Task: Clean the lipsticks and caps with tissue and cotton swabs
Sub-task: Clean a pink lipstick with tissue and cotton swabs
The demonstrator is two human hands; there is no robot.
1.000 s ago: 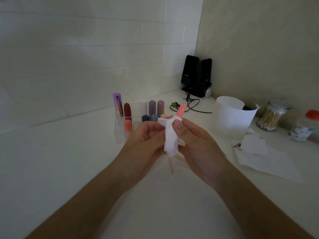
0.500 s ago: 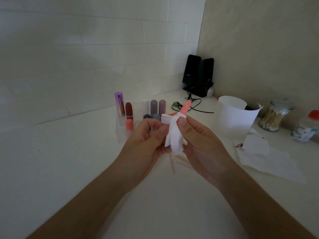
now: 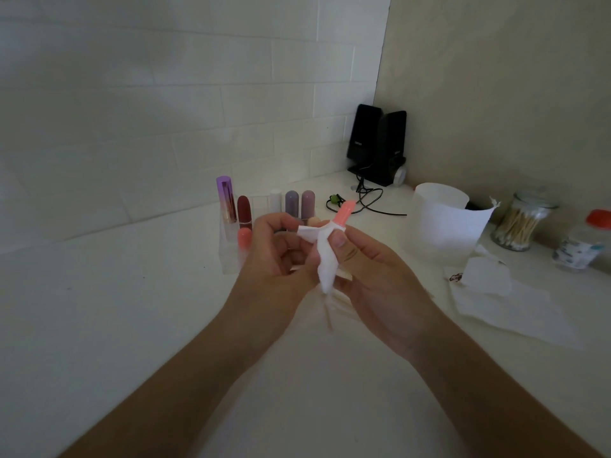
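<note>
Both hands are raised above the bench (image 3: pixel 132 309), close together in the middle of the view. The right hand (image 3: pixel 373 279) grips a coral lipstick (image 3: pixel 344 214) wrapped in a white tissue (image 3: pixel 325 259). Its thumb presses the tissue against the stick, and only the rounded coral end pokes out on top, tilted to the right. The left hand (image 3: pixel 277 256) pinches the tissue's upper left corner between thumb and fingertips, with its other fingers curled. The tail of the tissue hangs down between the 2 palms.

Under the hands a few swabs (image 3: pixel 329 317) lie on the bench, partly hidden.

Behind the left hand stands a clear holder (image 3: pixel 229 256) with tubes upright in it. A tall purple tube (image 3: pixel 226 200) is at the back left, with a red tube (image 3: pixel 244 209) just beside it. A coral tube (image 3: pixel 244 238) stands in the front row. Further right are a white tube (image 3: pixel 275 200) and 2 mauve tubes (image 3: pixel 292 201). The fingers hide part of the front row.

To the right a white cup (image 3: pixel 443 219) stands on the bench. Beyond it, near the wall, are a glass jar (image 3: pixel 520 223) full of cotton swabs and a small bottle (image 3: pixel 585 239) with a red cap. In front of these, spread sheets (image 3: pixel 509 302) of tissue lie flat, with a dark smear at their left edge.

In the corner stand 2 black speakers (image 3: pixel 377 143), and their cable (image 3: pixel 370 200) loops over the bench towards the holder.
</note>
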